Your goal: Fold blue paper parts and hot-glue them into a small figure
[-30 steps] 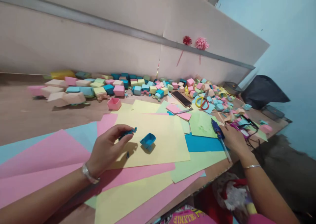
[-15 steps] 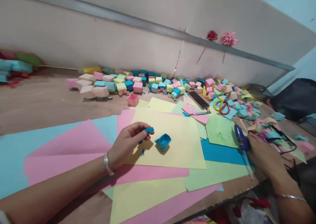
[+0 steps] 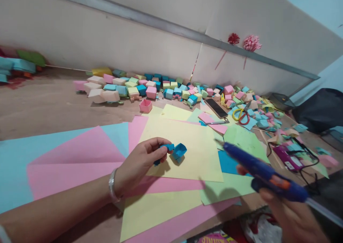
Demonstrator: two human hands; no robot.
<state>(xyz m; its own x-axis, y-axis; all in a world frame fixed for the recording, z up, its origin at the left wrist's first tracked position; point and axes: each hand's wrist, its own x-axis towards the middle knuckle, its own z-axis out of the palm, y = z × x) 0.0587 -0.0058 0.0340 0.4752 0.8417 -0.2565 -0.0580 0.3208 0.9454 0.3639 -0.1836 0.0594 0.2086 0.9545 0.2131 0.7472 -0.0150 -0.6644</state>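
My left hand (image 3: 146, 161) pinches a small blue folded paper piece (image 3: 168, 147) between thumb and fingers, just above a pale yellow sheet (image 3: 199, 139). Right beside its fingertips, a little open blue paper box (image 3: 179, 151) rests on that sheet. My right hand (image 3: 286, 211), somewhat blurred, is closed around a dark blue glue gun (image 3: 264, 173) with an orange part on its side. Its nozzle points left, toward the yellow sheet, and a glue stick (image 3: 324, 211) sticks out of its back end.
Several small coloured paper boxes (image 3: 151, 92) line the wall. Near them lie a pink open box (image 3: 145, 106), a phone (image 3: 215, 108), scissors (image 3: 241, 115) and a silver-bladed tool (image 3: 214, 122). A purple device (image 3: 288, 158) with black cable is at right. Coloured sheets (image 3: 77, 146) overlap across the table.
My right hand has lifted the glue gun off the papers at right and brought it toward me, nozzle swung left. My left hand has shifted slightly right, closer to the blue box.
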